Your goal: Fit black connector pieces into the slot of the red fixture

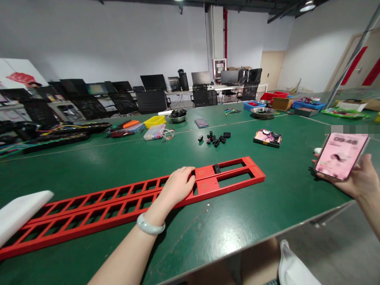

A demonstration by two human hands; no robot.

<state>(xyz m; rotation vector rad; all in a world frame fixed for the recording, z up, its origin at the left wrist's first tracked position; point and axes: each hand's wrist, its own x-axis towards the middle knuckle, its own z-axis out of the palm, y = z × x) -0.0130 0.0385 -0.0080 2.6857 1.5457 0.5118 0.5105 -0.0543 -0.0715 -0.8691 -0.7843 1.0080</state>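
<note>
1. The left hand [178, 186] lies palm-down on a long red lattice frame [89, 209]. The frame stretches across the near green counter [237, 225] from the left edge to right of centre. The fingers curl over its rails, and I cannot tell whether the grip closes on them.
2. At the near right, the right hand [360, 180] has its grip pinching a pink-screened smartphone [341, 155], tilted above the counter's edge.
3. Farther off, black clips [215, 138] lie scattered, with a small tray [267, 138] to their right.
</note>
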